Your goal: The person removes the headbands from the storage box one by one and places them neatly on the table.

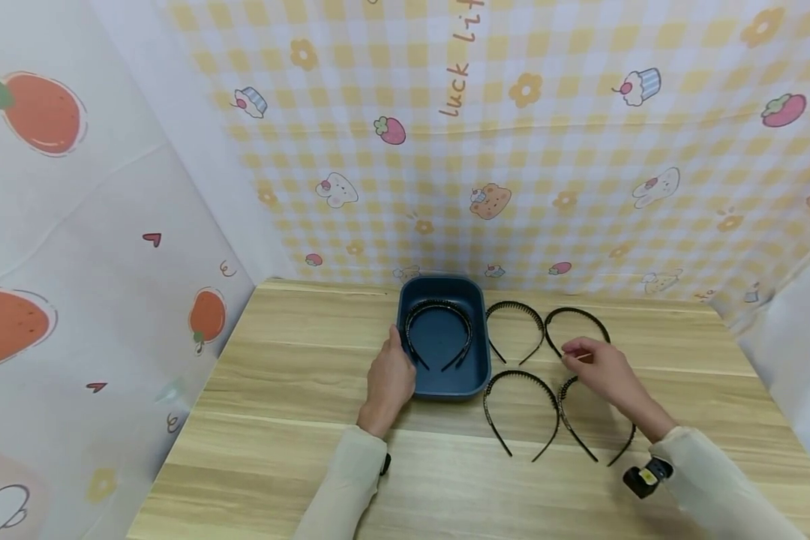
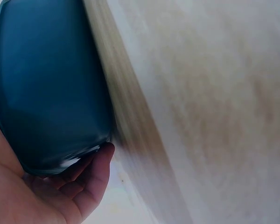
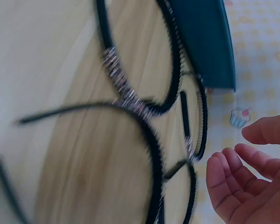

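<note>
My left hand [image 1: 391,371] grips the left side of a dark blue plastic bin [image 1: 445,390]. In the left wrist view its fingers [image 2: 91,184] curl against the bin's side. Inside the bin lie black headbands [image 1: 439,304], overlapping one another. My right hand [image 1: 607,375] hovers over the right-hand headbands with nothing in it, its fingers loosely bent. Closest to its fingertips is the back right headband [image 1: 580,311]; the front right headband [image 1: 631,431] lies partly hidden under the hand. Beside the bin lie a back left toothed headband [image 1: 516,304] and a front left headband [image 1: 523,373].
The wood-grain table [image 1: 277,375] holds everything. A yellow checked cloth [image 1: 547,165] with cartoon prints hangs right behind it, and a white printed cloth [image 1: 108,202] hangs at the left. A small black device [image 1: 648,478] is strapped at the right wrist.
</note>
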Demonstrator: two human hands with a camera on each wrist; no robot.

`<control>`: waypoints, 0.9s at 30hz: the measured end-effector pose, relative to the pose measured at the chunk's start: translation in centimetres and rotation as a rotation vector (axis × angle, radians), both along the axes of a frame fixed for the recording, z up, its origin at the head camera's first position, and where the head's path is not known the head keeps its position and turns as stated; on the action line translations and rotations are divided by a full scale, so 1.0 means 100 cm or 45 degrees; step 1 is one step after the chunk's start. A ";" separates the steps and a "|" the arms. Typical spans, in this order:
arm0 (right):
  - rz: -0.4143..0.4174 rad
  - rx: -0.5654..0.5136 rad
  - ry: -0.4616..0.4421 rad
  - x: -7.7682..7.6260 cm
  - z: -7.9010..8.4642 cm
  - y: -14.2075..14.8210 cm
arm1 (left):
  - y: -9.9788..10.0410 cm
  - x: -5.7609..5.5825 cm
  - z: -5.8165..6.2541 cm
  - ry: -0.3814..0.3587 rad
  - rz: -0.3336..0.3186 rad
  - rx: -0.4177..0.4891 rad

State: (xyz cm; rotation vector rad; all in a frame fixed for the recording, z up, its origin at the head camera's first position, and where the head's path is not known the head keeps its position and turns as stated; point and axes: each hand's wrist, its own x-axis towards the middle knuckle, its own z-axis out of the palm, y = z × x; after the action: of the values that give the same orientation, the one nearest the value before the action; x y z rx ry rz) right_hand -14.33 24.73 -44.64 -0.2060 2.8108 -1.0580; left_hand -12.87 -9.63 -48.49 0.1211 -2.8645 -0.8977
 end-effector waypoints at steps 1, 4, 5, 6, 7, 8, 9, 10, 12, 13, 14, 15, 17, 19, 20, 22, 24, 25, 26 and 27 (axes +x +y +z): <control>0.008 -0.018 -0.004 -0.002 0.001 -0.005 | 0.000 0.000 0.000 -0.002 0.000 -0.002; 0.035 -0.064 -0.010 -0.006 0.004 -0.021 | -0.001 0.001 0.000 -0.011 -0.003 0.000; 0.045 -0.074 -0.010 -0.008 0.006 -0.026 | -0.001 0.001 0.000 -0.010 -0.004 0.003; 0.057 -0.091 -0.010 -0.009 0.007 -0.031 | -0.001 0.000 0.000 -0.008 -0.004 0.007; 0.064 -0.096 -0.004 -0.011 0.008 -0.036 | 0.000 0.000 -0.001 -0.006 -0.005 0.010; 0.073 -0.096 0.007 -0.012 0.009 -0.041 | 0.000 0.000 -0.001 -0.003 -0.006 0.010; 0.082 -0.104 0.014 -0.014 0.011 -0.046 | 0.000 0.000 -0.001 0.000 -0.005 0.012; 0.095 -0.116 0.020 -0.015 0.012 -0.050 | 0.000 0.000 -0.002 0.004 -0.005 0.010; 0.121 -0.144 0.021 -0.017 0.014 -0.059 | 0.000 0.000 -0.001 0.000 -0.001 0.012; 0.132 -0.155 0.021 -0.017 0.015 -0.063 | 0.001 0.000 -0.002 -0.004 -0.001 0.011; 0.146 -0.171 0.015 -0.018 0.016 -0.067 | 0.001 0.000 -0.002 -0.007 0.000 0.011; 0.157 -0.185 0.011 -0.018 0.017 -0.071 | 0.001 0.000 -0.001 -0.013 0.001 0.013; 0.171 -0.197 0.008 -0.019 0.018 -0.078 | 0.001 0.000 -0.001 -0.025 0.002 0.015; 0.183 -0.200 0.009 -0.020 0.019 -0.085 | 0.001 -0.001 -0.001 -0.030 0.001 0.015; 0.188 -0.200 0.010 -0.021 0.018 -0.089 | 0.001 -0.001 0.000 -0.033 0.001 0.015; 0.205 -0.196 0.011 -0.022 0.018 -0.095 | 0.001 -0.001 0.000 -0.035 0.000 0.015; 0.227 -0.198 -0.005 -0.023 0.017 -0.100 | 0.000 -0.001 0.000 -0.038 0.000 0.014; 0.236 -0.199 -0.019 -0.024 0.017 -0.103 | 0.000 -0.001 0.000 -0.037 0.001 0.013; 0.246 -0.208 -0.038 -0.024 0.017 -0.105 | 0.000 -0.001 0.000 -0.037 0.002 0.010; 0.255 -0.220 -0.062 -0.025 0.017 -0.107 | 0.000 -0.001 0.000 -0.035 0.003 0.009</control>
State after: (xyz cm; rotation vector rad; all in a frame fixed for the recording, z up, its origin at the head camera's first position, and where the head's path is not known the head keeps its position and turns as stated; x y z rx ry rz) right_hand -16.82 13.99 -42.92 -0.4617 2.5902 -1.2381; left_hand -12.96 -9.63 -48.53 0.1384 -2.8861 -0.9132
